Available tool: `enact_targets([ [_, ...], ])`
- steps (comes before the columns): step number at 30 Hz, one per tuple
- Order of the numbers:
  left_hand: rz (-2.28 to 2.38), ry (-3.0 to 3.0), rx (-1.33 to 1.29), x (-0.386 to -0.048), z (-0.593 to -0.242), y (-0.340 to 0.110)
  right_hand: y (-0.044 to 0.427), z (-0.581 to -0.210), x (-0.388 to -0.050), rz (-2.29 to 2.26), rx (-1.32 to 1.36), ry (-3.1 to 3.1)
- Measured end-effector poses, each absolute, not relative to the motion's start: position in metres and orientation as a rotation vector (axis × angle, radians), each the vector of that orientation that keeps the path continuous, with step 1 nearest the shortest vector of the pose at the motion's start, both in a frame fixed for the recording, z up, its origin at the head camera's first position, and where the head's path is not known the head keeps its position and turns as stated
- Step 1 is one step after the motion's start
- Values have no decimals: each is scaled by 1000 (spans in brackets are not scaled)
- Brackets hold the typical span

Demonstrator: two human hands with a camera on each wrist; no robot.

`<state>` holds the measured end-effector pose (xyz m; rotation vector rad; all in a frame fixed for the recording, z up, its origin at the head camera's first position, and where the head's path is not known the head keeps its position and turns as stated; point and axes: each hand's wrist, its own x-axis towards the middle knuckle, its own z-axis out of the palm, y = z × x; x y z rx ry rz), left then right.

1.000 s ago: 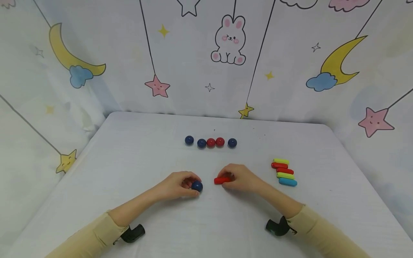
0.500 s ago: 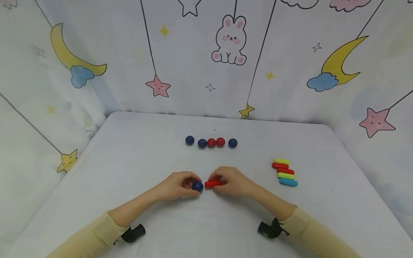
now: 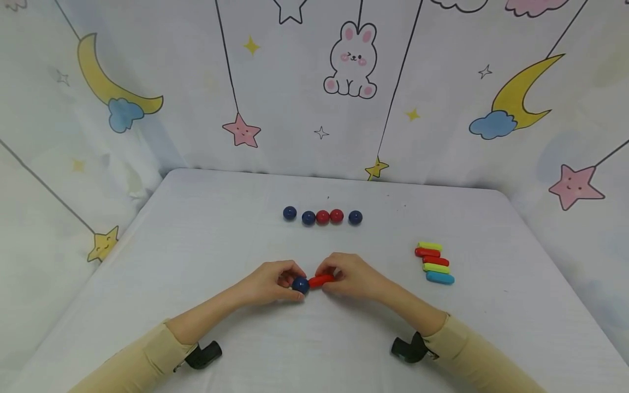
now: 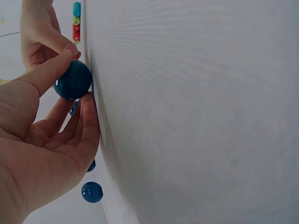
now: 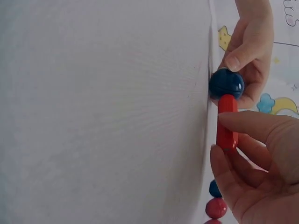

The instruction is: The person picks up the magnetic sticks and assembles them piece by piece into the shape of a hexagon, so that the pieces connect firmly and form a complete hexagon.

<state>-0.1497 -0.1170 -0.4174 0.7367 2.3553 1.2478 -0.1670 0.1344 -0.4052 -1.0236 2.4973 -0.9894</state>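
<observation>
My left hand (image 3: 276, 282) pinches a dark blue ball (image 3: 301, 285) between thumb and fingers, low over the white table. In the left wrist view the glossy ball (image 4: 74, 80) hides most of what lies behind it. My right hand (image 3: 355, 277) holds a short red rod (image 3: 320, 281) by its sides. The rod's left end touches the ball's right side. The right wrist view shows the red rod (image 5: 227, 126) in line with the blue ball (image 5: 226, 84), its far end against it.
Behind the hands, several balls stand in a loose row, among them a blue ball (image 3: 290, 213) and a red ball (image 3: 336, 216). To the right lie several short rods side by side, including a blue rod (image 3: 440, 278) and a yellow rod (image 3: 436, 268). A patterned curtain (image 3: 275, 82) hangs behind the table.
My right hand has moved left with the red rod, closing the gap to the blue ball. The rod now touches it and is slightly tilted. My left hand has stayed in place.
</observation>
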Motion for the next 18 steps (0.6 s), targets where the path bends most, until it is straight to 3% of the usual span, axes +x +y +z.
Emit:
enact_targets([
  [12, 1242, 2353, 706, -150, -419, -118, 159, -408, -182, -950, -879, 2564],
  [18, 1250, 2349, 711, -151, -421, -118, 178, -410, -202, -1075, -602, 2703],
])
